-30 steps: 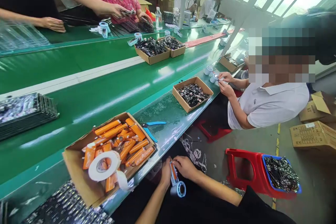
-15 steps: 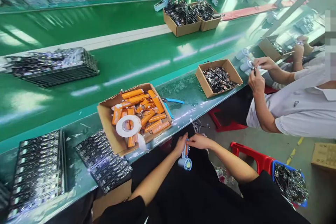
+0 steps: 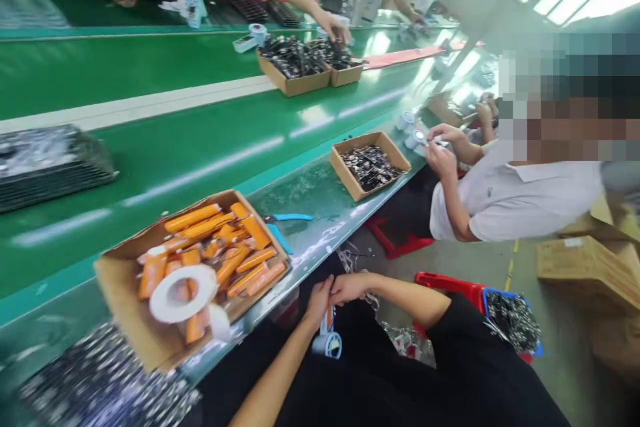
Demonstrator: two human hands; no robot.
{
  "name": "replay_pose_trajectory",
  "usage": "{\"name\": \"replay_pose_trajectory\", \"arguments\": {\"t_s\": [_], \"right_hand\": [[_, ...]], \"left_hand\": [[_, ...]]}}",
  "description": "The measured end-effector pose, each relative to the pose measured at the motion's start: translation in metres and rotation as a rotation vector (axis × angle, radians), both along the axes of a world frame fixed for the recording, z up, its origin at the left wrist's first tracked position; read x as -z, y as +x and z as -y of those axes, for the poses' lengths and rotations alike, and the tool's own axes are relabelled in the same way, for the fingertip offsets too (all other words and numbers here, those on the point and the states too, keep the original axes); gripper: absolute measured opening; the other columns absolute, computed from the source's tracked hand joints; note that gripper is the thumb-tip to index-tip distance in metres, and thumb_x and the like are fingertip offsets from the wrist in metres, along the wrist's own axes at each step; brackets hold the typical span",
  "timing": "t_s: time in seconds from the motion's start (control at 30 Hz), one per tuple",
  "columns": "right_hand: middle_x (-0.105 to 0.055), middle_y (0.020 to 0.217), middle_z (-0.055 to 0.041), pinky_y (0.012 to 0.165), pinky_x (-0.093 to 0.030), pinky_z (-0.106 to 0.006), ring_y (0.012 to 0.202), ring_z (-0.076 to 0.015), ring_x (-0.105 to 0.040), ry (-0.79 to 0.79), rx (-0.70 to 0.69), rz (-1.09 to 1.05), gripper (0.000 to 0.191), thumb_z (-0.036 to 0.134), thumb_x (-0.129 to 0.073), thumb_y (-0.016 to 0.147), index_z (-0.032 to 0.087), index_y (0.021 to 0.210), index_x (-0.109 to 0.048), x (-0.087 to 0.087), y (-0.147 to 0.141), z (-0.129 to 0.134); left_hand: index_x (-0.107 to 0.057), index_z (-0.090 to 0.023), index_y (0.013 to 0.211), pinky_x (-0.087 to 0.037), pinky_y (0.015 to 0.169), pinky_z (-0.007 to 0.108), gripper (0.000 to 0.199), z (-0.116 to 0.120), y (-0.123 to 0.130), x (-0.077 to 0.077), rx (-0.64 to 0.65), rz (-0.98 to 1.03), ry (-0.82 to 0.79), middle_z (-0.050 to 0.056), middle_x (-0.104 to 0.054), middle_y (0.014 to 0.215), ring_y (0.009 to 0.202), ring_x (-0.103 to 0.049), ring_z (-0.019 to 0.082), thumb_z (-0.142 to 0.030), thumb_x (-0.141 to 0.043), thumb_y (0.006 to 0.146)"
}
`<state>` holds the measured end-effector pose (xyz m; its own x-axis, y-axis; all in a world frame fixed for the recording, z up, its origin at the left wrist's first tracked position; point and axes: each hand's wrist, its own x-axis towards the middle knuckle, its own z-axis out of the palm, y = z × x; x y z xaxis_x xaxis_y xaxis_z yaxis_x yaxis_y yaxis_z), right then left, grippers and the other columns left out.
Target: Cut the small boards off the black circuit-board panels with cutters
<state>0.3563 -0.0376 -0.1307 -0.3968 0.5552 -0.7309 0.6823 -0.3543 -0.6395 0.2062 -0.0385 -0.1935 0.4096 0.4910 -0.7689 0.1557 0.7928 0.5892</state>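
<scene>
A light blue handheld fan (image 3: 327, 345) hangs over my lap, its round head low and its handle pointing up. An orange battery (image 3: 331, 317) shows inside the handle. My left hand (image 3: 317, 303) is closed round the upper part of the handle. The fingers of my right hand (image 3: 349, 287) are pinched together at the handle's upper end, touching my left fingertips; what lies between them is hidden. On the bench to the left, a cardboard box (image 3: 123, 310) holds several orange batteries (image 3: 235, 265), with a roll of white tape (image 3: 159, 299) on top.
Blue-handled pliers (image 3: 293, 217) lie beside the battery box. Farther along stands a box of small dark parts (image 3: 350, 183). Circuit boards (image 3: 110, 380) lie at the lower left. A co-worker's hands (image 3: 443, 150) work at the right; another person's hand (image 3: 334, 27) reaches into a box across the bench.
My view has swung right, so the bench things sit farther left. My right hand has closed in against my left at the handle's end. Across the bench, an arm has reached into a box.
</scene>
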Motion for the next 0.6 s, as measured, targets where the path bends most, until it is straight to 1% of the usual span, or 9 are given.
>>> {"name": "replay_pose_trajectory", "arguments": {"t_s": [0.07, 0.13, 0.27, 0.37, 0.43, 0.47, 0.53, 0.57, 0.6], "right_hand": [[-0.053, 0.049, 0.0059, 0.056, -0.038, -0.023, 0.052, -0.0095, -0.048, -0.04, 0.041, -0.015, 0.042, 0.022, -0.069, 0.1, 0.016, 0.059, -0.065, -0.005, 0.003, 0.004], [-0.052, 0.049, 0.0061, 0.055, -0.036, -0.022, 0.051, -0.0085, -0.046, -0.058, 0.081, -0.031, 0.044, 0.024, -0.067, 0.101, 0.016, 0.058, -0.063, -0.008, 0.005, 0.007], [-0.045, 0.046, 0.0073, 0.054, -0.032, -0.023, 0.049, -0.0084, -0.04, -0.045, 0.141, -0.09, 0.048, 0.032, -0.068, 0.1, 0.018, 0.055, -0.058, -0.007, 0.006, 0.011], [-0.043, 0.046, 0.006, 0.054, -0.03, -0.026, 0.049, -0.0096, -0.038, -0.04, 0.182, -0.159, 0.055, 0.046, -0.067, 0.1, 0.02, 0.054, -0.055, -0.001, 0.01, 0.011], [-0.042, 0.047, 0.0054, 0.054, -0.029, -0.027, 0.05, -0.0105, -0.037, -0.031, 0.244, -0.199, 0.059, 0.06, -0.062, 0.1, 0.021, 0.056, -0.054, 0.003, 0.016, 0.013], [-0.041, 0.048, 0.0052, 0.055, -0.029, -0.028, 0.05, -0.0109, -0.036, -0.024, 0.286, -0.213, 0.061, 0.067, -0.057, 0.1, 0.023, 0.057, -0.052, 0.005, 0.019, 0.014], [-0.041, 0.049, 0.0043, 0.055, -0.031, -0.029, 0.051, -0.0115, -0.036, -0.017, 0.373, -0.227, 0.066, 0.076, -0.046, 0.1, 0.025, 0.059, -0.049, 0.011, 0.024, 0.02], [-0.041, 0.049, 0.0037, 0.056, -0.032, -0.029, 0.05, -0.0118, -0.036, -0.016, 0.413, -0.225, 0.068, 0.079, -0.043, 0.1, 0.025, 0.059, -0.048, 0.013, 0.026, 0.024], [-0.042, 0.049, 0.0033, 0.057, -0.033, -0.029, 0.05, -0.012, -0.037, -0.013, 0.448, -0.217, 0.069, 0.081, -0.042, 0.099, 0.025, 0.06, -0.047, 0.016, 0.027, 0.029]], "left_hand": [[-0.064, -0.016, 0.059, -0.044, 0.058, 0.029, 0.055, 0.0, 0.002, -0.002, 0.036, 0.004, 0.029, 0.003, -0.06, 0.054, 0.055, -0.061, 0.02, -0.057, -0.082, 0.09], [-0.058, -0.019, 0.05, -0.037, 0.056, 0.029, 0.059, -0.002, 0.002, -0.004, 0.038, 0.001, 0.056, 0.002, -0.053, 0.045, 0.05, -0.056, 0.019, -0.06, -0.088, 0.081], [-0.056, -0.02, 0.051, -0.03, 0.055, 0.029, 0.06, -0.004, 0.005, -0.007, 0.002, -0.035, 0.064, -0.001, -0.047, 0.043, 0.048, -0.05, 0.017, -0.062, -0.09, 0.077], [-0.064, -0.018, 0.063, -0.035, 0.058, 0.029, 0.054, -0.003, 0.007, -0.004, -0.037, -0.067, 0.051, -0.003, -0.047, 0.047, 0.053, -0.053, 0.017, -0.065, -0.087, 0.079], [-0.075, -0.016, 0.087, -0.044, 0.064, 0.029, 0.05, 0.001, 0.001, -0.001, -0.049, -0.068, 0.048, -0.001, -0.059, 0.058, 0.062, -0.061, 0.02, -0.065, -0.084, 0.083], [-0.077, -0.016, 0.103, -0.05, 0.071, 0.031, 0.052, 0.005, -0.004, -0.001, -0.049, -0.063, 0.05, 0.002, -0.068, 0.07, 0.072, -0.067, 0.022, -0.063, -0.085, 0.082], [-0.074, -0.018, 0.128, -0.056, 0.092, 0.036, 0.071, 0.015, -0.019, -0.006, -0.04, -0.052, 0.068, 0.009, -0.077, 0.106, 0.103, -0.073, 0.028, -0.05, -0.098, 0.07], [-0.071, -0.018, 0.137, -0.054, 0.104, 0.039, 0.085, 0.02, -0.028, -0.012, 0.009, -0.061, 0.122, 0.012, -0.075, 0.124, 0.121, -0.07, 0.032, -0.043, -0.103, 0.062], [-0.068, -0.019, 0.145, -0.051, 0.113, 0.041, 0.098, 0.025, -0.037, -0.018, 0.101, -0.084, 0.209, 0.014, -0.069, 0.139, 0.134, -0.064, 0.035, -0.038, -0.105, 0.057]]}}
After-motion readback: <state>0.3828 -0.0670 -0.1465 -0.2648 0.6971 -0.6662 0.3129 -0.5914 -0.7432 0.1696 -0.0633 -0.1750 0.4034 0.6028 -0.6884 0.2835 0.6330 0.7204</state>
